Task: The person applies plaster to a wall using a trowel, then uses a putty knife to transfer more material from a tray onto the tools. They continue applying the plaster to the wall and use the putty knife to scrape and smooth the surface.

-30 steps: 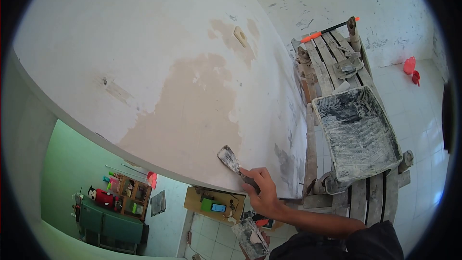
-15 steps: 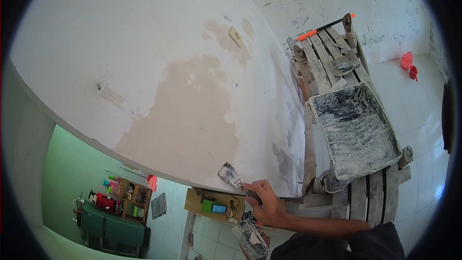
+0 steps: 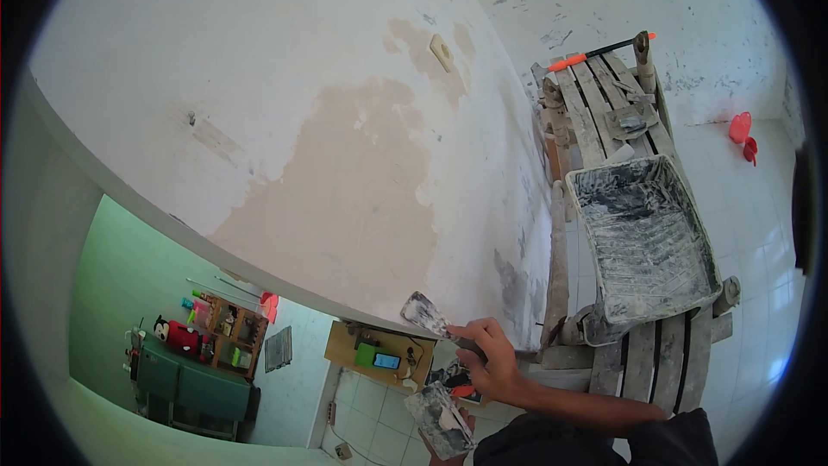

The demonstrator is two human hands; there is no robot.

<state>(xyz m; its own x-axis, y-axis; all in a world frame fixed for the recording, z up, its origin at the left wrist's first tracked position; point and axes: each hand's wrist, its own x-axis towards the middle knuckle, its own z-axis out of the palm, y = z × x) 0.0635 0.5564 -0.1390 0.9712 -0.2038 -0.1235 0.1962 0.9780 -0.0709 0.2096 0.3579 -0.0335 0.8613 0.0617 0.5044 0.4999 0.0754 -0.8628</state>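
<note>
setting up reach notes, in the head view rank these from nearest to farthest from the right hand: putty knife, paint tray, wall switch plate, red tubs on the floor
1. putty knife: gripped in the right hand, blade on the wall.
2. paint tray: on the wooden scaffold, up and right.
3. wall switch plate: high on the wall.
4. red tubs: far right floor.

The right hand [image 3: 493,362] is raised with its forearm stretched out from the dark sleeve, fingers curled tight around the handle of a putty knife [image 3: 429,316] at the lower edge of the wall [image 3: 259,78]. The left hand [image 3: 466,423], mostly hidden below the right forearm, grips a plaster-smeared hawk [image 3: 440,419] held low and away from the wall.
</note>
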